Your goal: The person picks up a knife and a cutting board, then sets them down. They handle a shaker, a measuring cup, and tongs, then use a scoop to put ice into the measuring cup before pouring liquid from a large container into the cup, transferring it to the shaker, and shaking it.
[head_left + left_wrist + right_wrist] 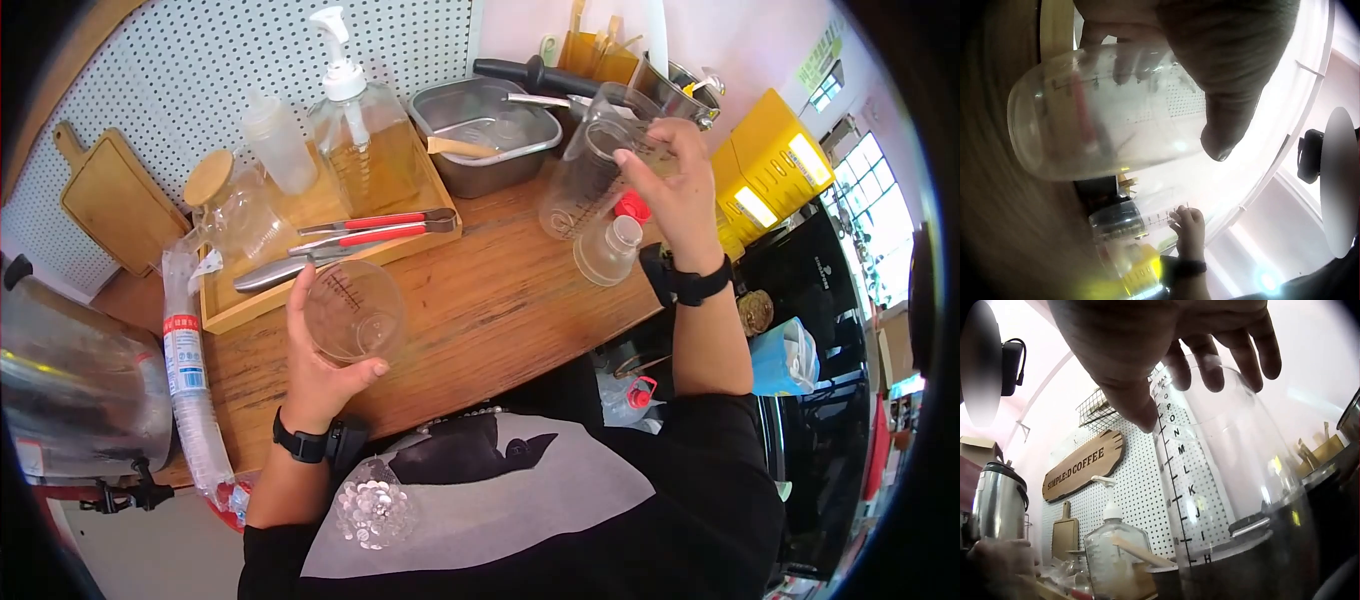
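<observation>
My left hand (325, 375) grips a clear measuring cup (352, 312) near the tabletop's left part, fingers along its far side and thumb at the near rim. In the left wrist view the same cup (1104, 119) lies sideways across the picture, empty. At the right, my right hand (685, 190) holds the upper part of a tall clear pitcher (580, 185). The right wrist view shows thumb and fingers on opposite sides of this pitcher (1235, 481), which bears a lettered scale. Just beside it stands an upturned clear cup (607, 252).
A wooden tray (330, 282) holds a pump bottle (370, 150), red-handled tongs (385, 228) and a glass jug. Behind are a metal basin (485, 165) and a yellow box (775, 165). Stacked plastic cups (195, 400) lie left, beside a steel urn (80, 380).
</observation>
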Demonstrator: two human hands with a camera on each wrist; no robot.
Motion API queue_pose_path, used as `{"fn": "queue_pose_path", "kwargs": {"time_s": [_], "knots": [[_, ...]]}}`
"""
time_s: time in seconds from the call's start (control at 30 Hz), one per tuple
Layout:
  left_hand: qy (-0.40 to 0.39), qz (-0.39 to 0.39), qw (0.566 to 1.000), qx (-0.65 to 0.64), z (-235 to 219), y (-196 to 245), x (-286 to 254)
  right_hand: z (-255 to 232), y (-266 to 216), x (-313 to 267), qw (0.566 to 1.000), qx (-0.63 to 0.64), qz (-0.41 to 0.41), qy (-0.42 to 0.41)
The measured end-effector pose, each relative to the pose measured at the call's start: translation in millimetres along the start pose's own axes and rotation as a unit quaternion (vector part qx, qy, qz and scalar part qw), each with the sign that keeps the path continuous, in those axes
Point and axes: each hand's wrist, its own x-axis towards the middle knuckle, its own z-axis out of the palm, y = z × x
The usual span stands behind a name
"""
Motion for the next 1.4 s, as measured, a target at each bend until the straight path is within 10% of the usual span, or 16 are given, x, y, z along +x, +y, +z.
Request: {"fn": "queue_pose_path", "kwargs": {"time_s": [0.43, 0.97, 1.17, 1.4], "knots": [[-0.001, 0.003, 1.000, 0.029, -3, -1, -3, -12, 19, -18, 0.997, 0.054, -0.052, 0.037], [0.017, 0.016, 0.997, 0.077, -5, -2, -5, -16, 89, -42, 0.963, 0.188, 0.155, 0.115], [0.002, 0.018, 0.995, 0.102, -7, -3, -7, -43, 78, -105, 0.968, -0.019, 0.221, -0.119], [0.010, 0.012, 0.996, 0.086, -6, -2, -9, -32, 41, -115, 0.946, -0.006, 0.285, -0.154]]}}
